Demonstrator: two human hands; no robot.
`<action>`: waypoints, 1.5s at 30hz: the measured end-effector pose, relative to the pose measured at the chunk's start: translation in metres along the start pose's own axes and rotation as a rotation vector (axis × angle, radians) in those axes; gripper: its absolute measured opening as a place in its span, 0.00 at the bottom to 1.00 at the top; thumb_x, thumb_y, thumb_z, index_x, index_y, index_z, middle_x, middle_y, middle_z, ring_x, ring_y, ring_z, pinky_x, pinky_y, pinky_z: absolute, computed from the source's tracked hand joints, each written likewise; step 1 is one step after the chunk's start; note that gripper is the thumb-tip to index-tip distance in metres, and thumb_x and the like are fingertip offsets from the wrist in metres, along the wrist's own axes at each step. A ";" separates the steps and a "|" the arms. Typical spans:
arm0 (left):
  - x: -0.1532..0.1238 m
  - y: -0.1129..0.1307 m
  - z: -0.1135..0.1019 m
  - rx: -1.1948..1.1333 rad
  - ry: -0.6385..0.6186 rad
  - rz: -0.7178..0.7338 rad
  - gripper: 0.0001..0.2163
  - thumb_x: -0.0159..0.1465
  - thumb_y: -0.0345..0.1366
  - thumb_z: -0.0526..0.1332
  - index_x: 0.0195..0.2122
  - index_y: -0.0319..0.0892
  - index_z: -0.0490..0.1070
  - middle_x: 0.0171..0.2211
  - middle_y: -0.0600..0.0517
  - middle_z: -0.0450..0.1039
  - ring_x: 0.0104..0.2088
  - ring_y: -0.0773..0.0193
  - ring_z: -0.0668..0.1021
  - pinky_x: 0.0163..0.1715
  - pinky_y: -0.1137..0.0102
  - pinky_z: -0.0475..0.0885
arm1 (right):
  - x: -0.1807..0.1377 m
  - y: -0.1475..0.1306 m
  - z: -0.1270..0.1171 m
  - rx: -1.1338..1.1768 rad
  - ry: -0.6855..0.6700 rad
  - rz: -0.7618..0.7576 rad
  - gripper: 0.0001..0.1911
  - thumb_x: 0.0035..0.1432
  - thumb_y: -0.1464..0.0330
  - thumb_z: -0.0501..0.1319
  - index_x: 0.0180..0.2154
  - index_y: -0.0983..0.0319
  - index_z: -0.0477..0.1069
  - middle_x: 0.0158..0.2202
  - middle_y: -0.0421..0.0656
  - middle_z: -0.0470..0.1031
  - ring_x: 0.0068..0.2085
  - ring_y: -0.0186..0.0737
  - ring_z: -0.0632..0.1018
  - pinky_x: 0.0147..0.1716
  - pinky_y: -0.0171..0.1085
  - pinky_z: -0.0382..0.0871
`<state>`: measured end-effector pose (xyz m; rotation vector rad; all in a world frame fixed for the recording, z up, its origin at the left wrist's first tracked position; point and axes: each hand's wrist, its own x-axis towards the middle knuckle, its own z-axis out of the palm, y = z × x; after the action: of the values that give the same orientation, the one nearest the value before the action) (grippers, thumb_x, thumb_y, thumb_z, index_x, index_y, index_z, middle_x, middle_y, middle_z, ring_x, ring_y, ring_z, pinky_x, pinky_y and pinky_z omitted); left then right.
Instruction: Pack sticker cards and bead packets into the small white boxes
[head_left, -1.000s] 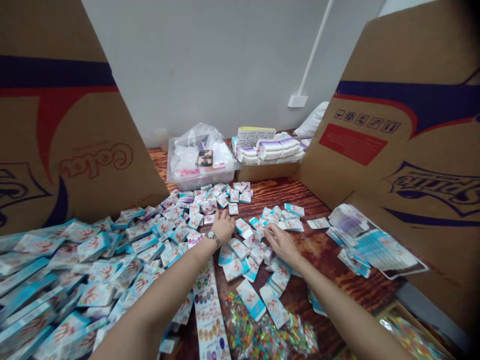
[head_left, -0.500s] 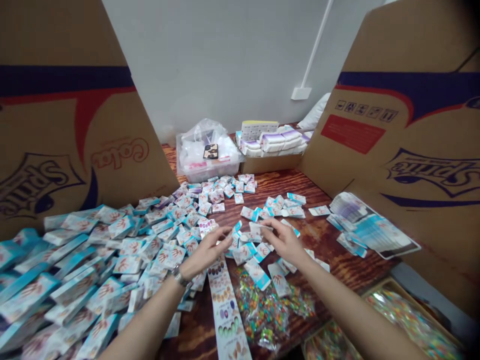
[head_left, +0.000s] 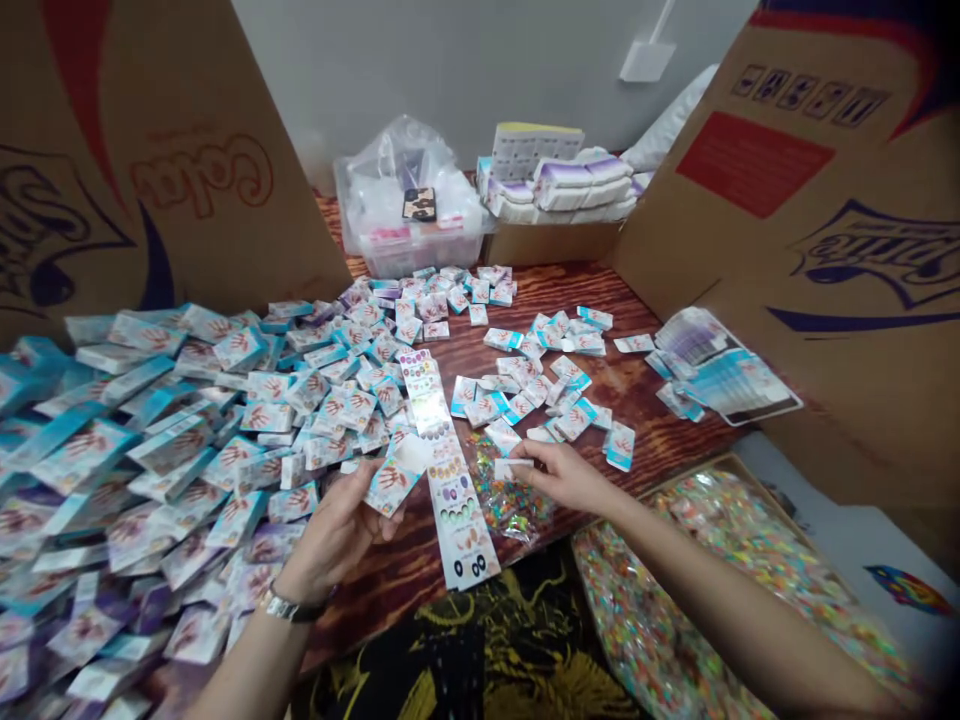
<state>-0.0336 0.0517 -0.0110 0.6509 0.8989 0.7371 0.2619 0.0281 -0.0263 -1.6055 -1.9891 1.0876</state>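
Two hands show: the left hand [head_left: 334, 535] holds one small box [head_left: 391, 487], and the right hand [head_left: 566, 475] pinches one white slip [head_left: 514, 467]. One wristwatch [head_left: 289, 605] sits on the left wrist. The loose small boxes [head_left: 247, 420] on the worktop [head_left: 420, 590] run well over a hundred; they overlap too densely for an exact count. There is one long printed strip [head_left: 450, 480], and two bags of colourful pieces, one small [head_left: 506, 490] and one large [head_left: 697, 590]. Behind them stand one clear plastic tub [head_left: 397, 255] and one cardboard tray [head_left: 551, 243]. Two flattened cartons stand up, one on the left [head_left: 150, 170] and one on the right [head_left: 810, 250].
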 end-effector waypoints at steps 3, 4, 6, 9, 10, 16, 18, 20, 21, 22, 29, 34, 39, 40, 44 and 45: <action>-0.002 -0.008 0.004 0.001 -0.024 -0.017 0.18 0.59 0.50 0.60 0.38 0.38 0.71 0.23 0.52 0.70 0.20 0.69 0.71 0.17 0.76 0.67 | 0.000 0.014 0.014 -0.082 0.042 -0.016 0.06 0.59 0.67 0.56 0.33 0.59 0.71 0.29 0.41 0.73 0.32 0.38 0.72 0.32 0.34 0.62; -0.002 -0.011 0.007 -0.002 -0.036 -0.022 0.18 0.59 0.50 0.60 0.38 0.38 0.71 0.23 0.52 0.70 0.20 0.69 0.71 0.17 0.76 0.67 | 0.004 0.018 0.015 -0.097 0.076 -0.020 0.06 0.59 0.67 0.56 0.33 0.60 0.71 0.30 0.41 0.72 0.33 0.39 0.72 0.34 0.35 0.63; -0.001 -0.014 0.012 0.000 -0.066 -0.029 0.17 0.60 0.49 0.59 0.37 0.38 0.72 0.22 0.52 0.69 0.21 0.69 0.71 0.18 0.76 0.67 | 0.011 0.026 0.012 -0.106 0.156 -0.007 0.07 0.60 0.67 0.55 0.33 0.60 0.69 0.33 0.43 0.71 0.37 0.41 0.71 0.38 0.37 0.63; -0.001 -0.016 0.015 0.000 -0.097 -0.038 0.16 0.62 0.47 0.57 0.39 0.38 0.72 0.23 0.52 0.69 0.21 0.69 0.70 0.18 0.76 0.67 | 0.011 0.033 0.000 -0.112 0.251 0.011 0.08 0.62 0.66 0.53 0.37 0.61 0.69 0.38 0.45 0.71 0.42 0.42 0.70 0.42 0.39 0.63; -0.001 -0.017 0.014 -0.004 -0.092 -0.042 0.16 0.62 0.46 0.57 0.40 0.38 0.72 0.24 0.52 0.70 0.21 0.69 0.70 0.18 0.76 0.67 | 0.007 0.034 -0.004 -0.105 0.266 0.024 0.08 0.62 0.65 0.54 0.38 0.61 0.69 0.39 0.45 0.71 0.43 0.42 0.70 0.43 0.39 0.63; -0.004 -0.023 0.010 0.004 -0.033 -0.078 0.17 0.60 0.48 0.60 0.43 0.40 0.72 0.24 0.52 0.70 0.20 0.69 0.69 0.18 0.76 0.66 | -0.036 0.036 0.008 0.020 0.171 0.167 0.11 0.62 0.62 0.54 0.37 0.61 0.71 0.34 0.41 0.76 0.34 0.39 0.75 0.34 0.35 0.67; -0.003 -0.023 0.012 0.029 -0.030 -0.085 0.16 0.60 0.48 0.59 0.42 0.41 0.72 0.22 0.53 0.69 0.20 0.68 0.69 0.18 0.75 0.66 | -0.043 0.037 0.021 0.013 0.167 0.214 0.13 0.62 0.62 0.53 0.40 0.62 0.70 0.35 0.42 0.76 0.33 0.39 0.76 0.31 0.35 0.67; -0.001 -0.023 0.016 0.031 -0.050 -0.089 0.16 0.60 0.48 0.59 0.42 0.42 0.73 0.22 0.53 0.69 0.20 0.68 0.68 0.18 0.75 0.66 | -0.045 0.038 0.032 -0.012 0.166 0.254 0.15 0.61 0.62 0.54 0.45 0.63 0.68 0.36 0.44 0.77 0.33 0.40 0.76 0.30 0.35 0.68; -0.001 -0.023 0.018 0.023 -0.065 -0.093 0.16 0.60 0.47 0.59 0.42 0.42 0.73 0.23 0.53 0.68 0.21 0.68 0.68 0.18 0.75 0.66 | -0.044 0.038 0.036 -0.034 0.163 0.263 0.16 0.60 0.62 0.55 0.47 0.64 0.67 0.36 0.45 0.77 0.33 0.41 0.76 0.31 0.36 0.68; 0.000 -0.023 0.019 0.014 -0.077 -0.101 0.16 0.60 0.47 0.59 0.42 0.42 0.73 0.24 0.52 0.68 0.21 0.69 0.68 0.18 0.75 0.66 | -0.042 0.039 0.038 -0.061 0.158 0.267 0.18 0.59 0.63 0.56 0.49 0.64 0.66 0.37 0.46 0.77 0.34 0.42 0.77 0.31 0.37 0.68; -0.001 -0.026 0.022 0.008 -0.060 -0.127 0.19 0.57 0.47 0.62 0.43 0.38 0.72 0.24 0.52 0.69 0.20 0.70 0.69 0.17 0.76 0.66 | -0.034 0.040 0.038 -0.247 0.070 0.227 0.16 0.55 0.68 0.61 0.47 0.58 0.69 0.42 0.47 0.76 0.41 0.49 0.76 0.37 0.39 0.65; -0.001 -0.027 0.022 -0.011 -0.088 -0.139 0.17 0.59 0.45 0.61 0.45 0.40 0.72 0.25 0.52 0.69 0.20 0.70 0.69 0.18 0.76 0.67 | -0.036 0.035 0.042 -0.320 0.065 0.220 0.07 0.57 0.68 0.58 0.40 0.58 0.69 0.41 0.47 0.72 0.39 0.45 0.74 0.35 0.38 0.64; -0.001 -0.027 0.024 -0.010 -0.065 -0.156 0.17 0.59 0.46 0.61 0.44 0.42 0.73 0.26 0.52 0.69 0.20 0.69 0.70 0.18 0.75 0.67 | -0.037 0.026 0.036 -0.229 0.112 0.179 0.07 0.60 0.63 0.56 0.34 0.59 0.67 0.35 0.43 0.69 0.36 0.40 0.72 0.34 0.35 0.63; 0.000 -0.027 0.025 -0.018 -0.075 -0.155 0.16 0.59 0.46 0.61 0.43 0.41 0.73 0.25 0.52 0.69 0.20 0.70 0.69 0.18 0.75 0.66 | -0.036 0.025 0.032 -0.143 0.125 0.179 0.09 0.61 0.61 0.55 0.34 0.59 0.66 0.33 0.42 0.69 0.34 0.39 0.72 0.33 0.35 0.63; 0.002 -0.029 0.026 -0.052 -0.107 -0.137 0.15 0.60 0.46 0.60 0.39 0.39 0.73 0.22 0.54 0.66 0.18 0.71 0.67 0.17 0.77 0.65 | -0.028 0.023 0.014 0.259 0.150 0.226 0.12 0.58 0.58 0.56 0.34 0.60 0.64 0.28 0.38 0.69 0.28 0.36 0.70 0.27 0.33 0.63; 0.002 -0.030 0.026 -0.056 -0.103 -0.136 0.15 0.60 0.46 0.60 0.39 0.38 0.73 0.22 0.54 0.66 0.19 0.71 0.67 0.16 0.77 0.65 | -0.026 0.023 0.010 0.319 0.163 0.232 0.12 0.58 0.58 0.57 0.35 0.60 0.65 0.28 0.38 0.69 0.28 0.36 0.70 0.27 0.33 0.64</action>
<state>-0.0020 0.0309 -0.0224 0.5674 0.8167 0.5991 0.2778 0.0020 -0.0457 -1.7145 -1.4674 1.2408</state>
